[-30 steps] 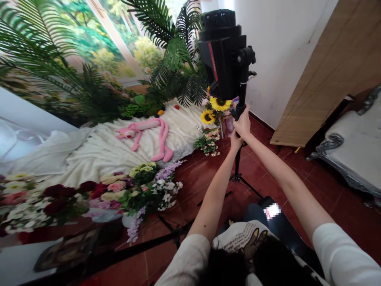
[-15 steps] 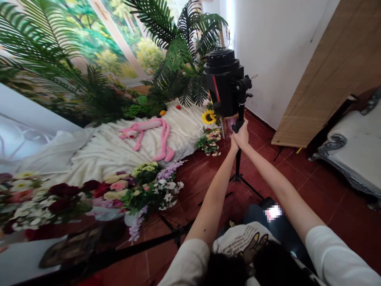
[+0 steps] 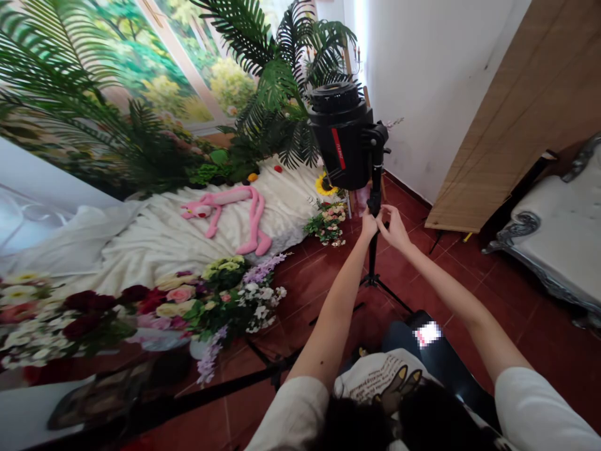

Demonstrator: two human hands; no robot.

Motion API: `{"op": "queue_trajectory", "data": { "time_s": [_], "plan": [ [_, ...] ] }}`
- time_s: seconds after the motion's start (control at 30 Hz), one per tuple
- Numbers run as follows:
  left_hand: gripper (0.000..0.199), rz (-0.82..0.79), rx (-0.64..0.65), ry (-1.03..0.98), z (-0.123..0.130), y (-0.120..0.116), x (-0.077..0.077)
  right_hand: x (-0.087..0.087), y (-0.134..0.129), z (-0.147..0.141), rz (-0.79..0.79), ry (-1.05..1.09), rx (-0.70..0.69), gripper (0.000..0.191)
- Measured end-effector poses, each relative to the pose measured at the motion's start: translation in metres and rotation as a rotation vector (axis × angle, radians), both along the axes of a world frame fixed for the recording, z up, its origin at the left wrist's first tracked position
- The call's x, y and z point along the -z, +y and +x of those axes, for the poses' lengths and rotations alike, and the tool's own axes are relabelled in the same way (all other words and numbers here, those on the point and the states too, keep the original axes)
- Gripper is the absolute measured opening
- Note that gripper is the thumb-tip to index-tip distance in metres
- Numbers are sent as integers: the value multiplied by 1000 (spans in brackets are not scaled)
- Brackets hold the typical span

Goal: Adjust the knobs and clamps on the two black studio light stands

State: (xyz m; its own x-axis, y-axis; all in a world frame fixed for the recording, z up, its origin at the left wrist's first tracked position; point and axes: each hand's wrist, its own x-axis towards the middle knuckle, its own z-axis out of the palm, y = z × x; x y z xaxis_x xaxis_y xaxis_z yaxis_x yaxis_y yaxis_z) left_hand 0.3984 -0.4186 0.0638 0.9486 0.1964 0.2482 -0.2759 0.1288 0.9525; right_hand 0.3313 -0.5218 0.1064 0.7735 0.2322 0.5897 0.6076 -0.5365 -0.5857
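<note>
A black studio light (image 3: 342,141) with a red stripe is mounted on top of a black light stand (image 3: 372,254). My left hand (image 3: 369,223) is wrapped round the pole just below the light, at the black collar. Beside it, on the right of the pole, my right hand (image 3: 393,227) has its thumb and fingertips brought together near the collar; whether they pinch a small knob is too small to tell. The legs of the stand spread on the red tiled floor (image 3: 323,275).
A pink plush toy (image 3: 256,216) lies on a cream blanket (image 3: 136,241), edged by artificial flowers (image 3: 178,300). Palm leaves (image 3: 277,75) hang behind the light. At right are a wooden blind (image 3: 488,125) and a white sofa (image 3: 558,219). A black pole (image 3: 225,385) crosses the lower left.
My right hand has come off my left hand and moved slightly right, its fingers now raised beside the pole. The light has shifted slightly left and down in view.
</note>
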Motion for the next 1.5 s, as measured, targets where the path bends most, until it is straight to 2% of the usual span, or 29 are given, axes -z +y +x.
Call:
{"op": "queue_trajectory", "data": {
  "time_s": [0.1, 0.27, 0.5, 0.7, 0.9, 1.0, 1.13, 1.23, 1.3, 1.43, 1.5],
  "plan": [
    [29, 24, -27, 8, -5, 0, 0, 8, -26, -25, -177, -35, -40, 28],
    [23, 50, -62, 19, -5, 2, -3, 24, -42, -37, -417, -55, -90, 28],
    [28, 69, -65, 13, -3, 1, -4, 31, -39, -35, -438, -52, -18, 34],
    [29, 48, -65, 19, -1, 1, 0, 39, -37, -29, -304, 29, -6, 37],
    [30, 57, -60, -6, 5, 1, 7, 53, -26, -20, 13, 197, 36, 49],
    [32, 66, -67, -23, 6, 1, 10, 51, -17, -21, 181, 304, 79, 54],
    [33, 79, -73, -18, 4, 2, 9, 42, -14, -21, 443, 581, 84, 60],
    [31, 80, -69, -3, 2, 2, 5, 37, -16, -16, 596, 625, 158, 50],
    [31, 78, -63, 10, 1, 2, 2, 34, -16, -11, 603, 540, 185, 46],
    [29, 65, -62, 25, 1, 1, 1, 30, -9, -4, 461, 423, 168, 42],
    [28, 66, -57, 28, 1, 1, 2, 29, -6, 0, 423, 396, 218, 37]
  ]
}}
